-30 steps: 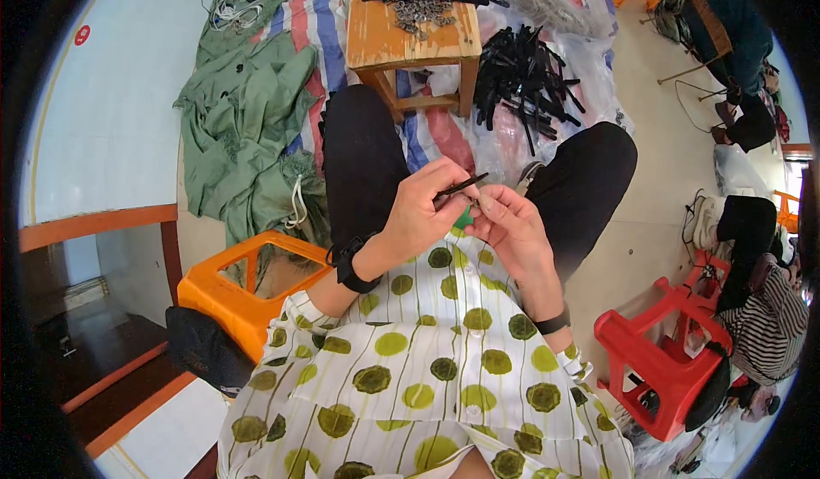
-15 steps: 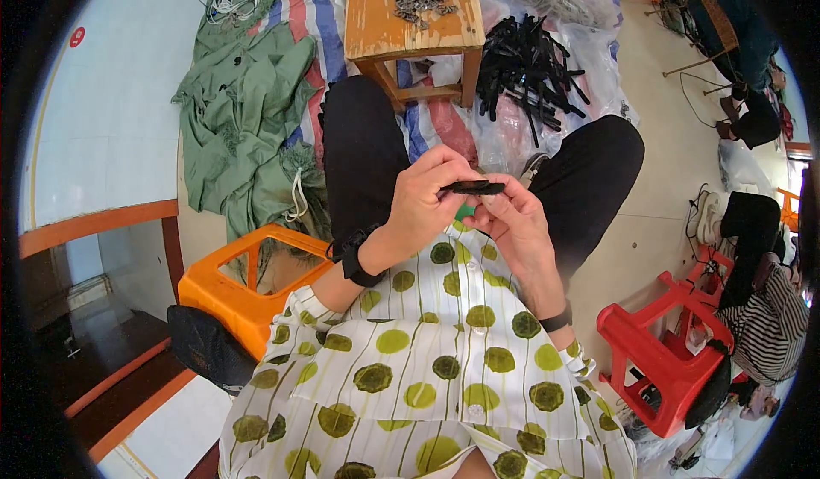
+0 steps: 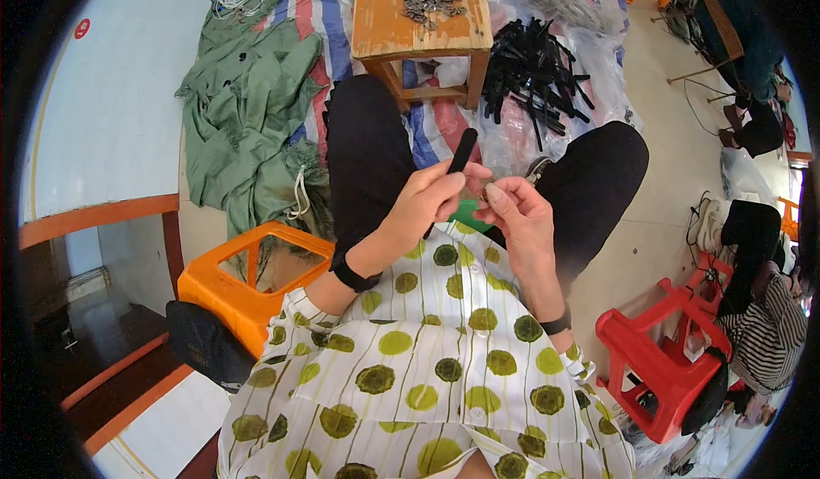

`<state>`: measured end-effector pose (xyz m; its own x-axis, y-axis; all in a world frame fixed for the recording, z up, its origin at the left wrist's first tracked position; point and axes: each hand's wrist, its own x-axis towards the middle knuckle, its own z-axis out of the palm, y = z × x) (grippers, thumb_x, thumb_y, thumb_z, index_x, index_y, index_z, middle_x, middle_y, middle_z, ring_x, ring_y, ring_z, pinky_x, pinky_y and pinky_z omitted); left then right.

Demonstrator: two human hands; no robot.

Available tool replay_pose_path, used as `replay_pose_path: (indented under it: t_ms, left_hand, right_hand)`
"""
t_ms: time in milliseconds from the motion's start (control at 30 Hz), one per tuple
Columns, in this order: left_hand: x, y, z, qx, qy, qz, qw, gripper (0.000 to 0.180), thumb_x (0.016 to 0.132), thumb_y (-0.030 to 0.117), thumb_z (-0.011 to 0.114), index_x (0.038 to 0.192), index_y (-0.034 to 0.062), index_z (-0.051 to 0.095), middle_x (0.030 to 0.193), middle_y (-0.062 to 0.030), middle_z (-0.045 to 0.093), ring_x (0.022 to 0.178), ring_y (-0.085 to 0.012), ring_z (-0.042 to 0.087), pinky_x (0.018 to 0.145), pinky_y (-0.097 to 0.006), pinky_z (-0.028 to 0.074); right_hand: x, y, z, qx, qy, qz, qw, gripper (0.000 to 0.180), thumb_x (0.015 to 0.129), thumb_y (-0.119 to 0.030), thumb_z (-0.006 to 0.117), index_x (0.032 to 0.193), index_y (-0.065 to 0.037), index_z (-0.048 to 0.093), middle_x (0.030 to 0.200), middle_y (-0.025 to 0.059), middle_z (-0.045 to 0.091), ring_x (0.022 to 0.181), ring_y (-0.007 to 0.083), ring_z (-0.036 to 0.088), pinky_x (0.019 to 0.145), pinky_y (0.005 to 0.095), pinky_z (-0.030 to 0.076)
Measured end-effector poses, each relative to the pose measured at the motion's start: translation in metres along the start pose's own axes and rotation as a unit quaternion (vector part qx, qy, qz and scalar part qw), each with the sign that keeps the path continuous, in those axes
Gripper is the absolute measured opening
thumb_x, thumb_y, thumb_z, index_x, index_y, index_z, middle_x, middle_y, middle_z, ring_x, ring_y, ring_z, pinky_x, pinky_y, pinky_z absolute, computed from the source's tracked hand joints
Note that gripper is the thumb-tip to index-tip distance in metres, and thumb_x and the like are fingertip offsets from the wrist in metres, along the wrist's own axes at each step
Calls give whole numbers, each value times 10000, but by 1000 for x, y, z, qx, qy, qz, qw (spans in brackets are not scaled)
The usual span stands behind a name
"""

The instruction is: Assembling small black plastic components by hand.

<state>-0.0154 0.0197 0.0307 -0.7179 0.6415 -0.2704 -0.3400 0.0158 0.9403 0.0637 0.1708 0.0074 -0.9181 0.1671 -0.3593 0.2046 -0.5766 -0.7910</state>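
I see left hand (image 3: 418,206) gripping black strip (image 3: 463,151) above lap; right hand (image 3: 521,218) curled just beside, whether gripping, cannot tell. Metal clips (image 3: 431,2) toward wooden stool's (image 3: 401,43) far edge. Round red sticker (image 3: 81,29), left panel (image 3: 102,111): marking too small.

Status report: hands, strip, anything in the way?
Left hand holding black strip, upper end free. Right hand pinched nearby; contents too small to tell. Wooden stool ahead, beyond the hands, not between them.
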Motion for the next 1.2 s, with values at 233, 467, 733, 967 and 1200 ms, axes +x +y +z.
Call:
replay_pose_path:
  t_ms: [233, 467, 733, 967, 1200]
  left_hand:
    - [1, -6, -8, -294, -76, -167, 938, 379, 943, 244, 331, 1147, 2, 540, 700, 11, 497, 529, -44, 340, 474, -196, 259]
    - [-1, -3, 3, 189, 51, 57, 979, 289, 865, 61, 474, 1143, 19, 541, 761, 5, 557, 672, -40, 485, 607, -193, 395]
    - [-5, 0, 5, 117, -6, 29, 993, 241, 840, 9, 500, 1078, 2, 534, 861, -15, 573, 759, -69, 532, 697, -205, 429]
    - [-6, -8, 3, 15, -13, 30, 999, 224, 839, 27, 530, 1061, 23, 556, 818, 6, 577, 732, -57, 540, 662, -196, 429]
    - [-7, 2, 5, -34, -50, -21, 998, 202, 863, 75, 535, 1061, 36, 528, 838, -11, 573, 634, -18, 449, 550, -147, 347]
  right_hand:
    - [2, -11, -3, 30, 32, -63, 997, 165, 874, -191, 589, 881, -26, 589, 708, -2, 569, 626, 65, 516, 601, 174, 411]
    - [-4, -29, 1, 38, 44, -92, 994, 162, 875, -178, 585, 882, -17, 580, 691, 0, 549, 606, 63, 488, 622, 199, 442]
    - [1, -20, -1, 53, 21, -23, 998, 158, 876, -180, 584, 882, -22, 582, 695, 6, 572, 572, 57, 482, 608, 219, 464]
    - [2, -16, -5, 119, -24, 16, 992, 144, 878, -193, 580, 855, -51, 573, 662, -13, 546, 553, 56, 482, 613, 226, 484]
    - [1, -11, 5, 260, -10, 135, 956, 108, 904, -183, 531, 873, -86, 564, 649, -19, 525, 540, 70, 470, 655, 256, 510]
